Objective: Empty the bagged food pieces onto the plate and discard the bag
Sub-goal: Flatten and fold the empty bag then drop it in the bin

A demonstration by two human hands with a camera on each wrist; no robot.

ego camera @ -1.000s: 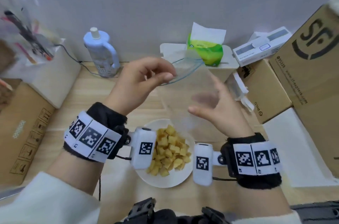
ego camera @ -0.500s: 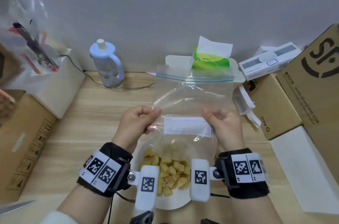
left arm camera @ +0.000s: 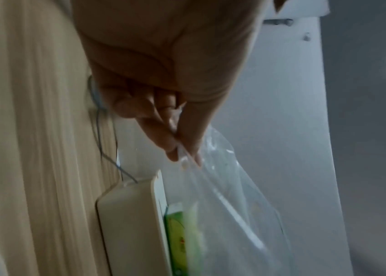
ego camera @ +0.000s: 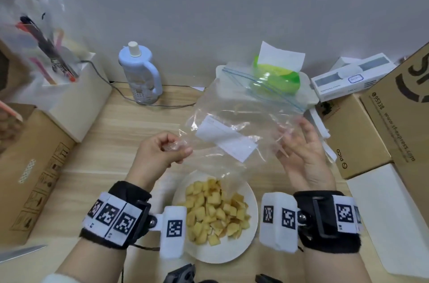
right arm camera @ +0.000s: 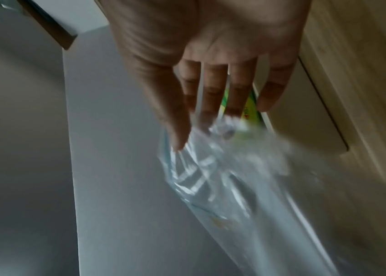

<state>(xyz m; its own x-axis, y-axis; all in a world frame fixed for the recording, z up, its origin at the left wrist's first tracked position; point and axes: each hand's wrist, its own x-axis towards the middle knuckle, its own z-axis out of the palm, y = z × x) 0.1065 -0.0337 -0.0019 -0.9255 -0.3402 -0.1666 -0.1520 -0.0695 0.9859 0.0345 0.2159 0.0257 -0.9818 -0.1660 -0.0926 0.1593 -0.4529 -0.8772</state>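
The clear zip bag [ego camera: 234, 120] with a white label looks empty and hangs tilted above the white plate [ego camera: 222, 257], its blue zip end pointing away. Yellow food cubes [ego camera: 213, 210] are piled on the plate. My left hand [ego camera: 181, 150] pinches the bag's near left corner; in the left wrist view thumb and forefinger [left arm camera: 175, 145] squeeze the film of the bag [left arm camera: 225, 196]. My right hand [ego camera: 292, 134] is at the bag's right side with fingers straight and spread. In the right wrist view its fingertips [right arm camera: 180, 138] touch the blurred bag [right arm camera: 213, 173].
A blue-white bottle [ego camera: 139, 74] and a cable lie at the back left. A green tissue pack [ego camera: 276, 76] sits on a white box behind the bag. Cardboard boxes [ego camera: 357, 134] crowd the right side, another [ego camera: 30, 166] the left. A knife blade [ego camera: 21, 252] lies front left.
Half a second ago both hands pinched the bag's lower corners and held it upright. Now the right hand has let go and opened, and the bag tilts to the right.
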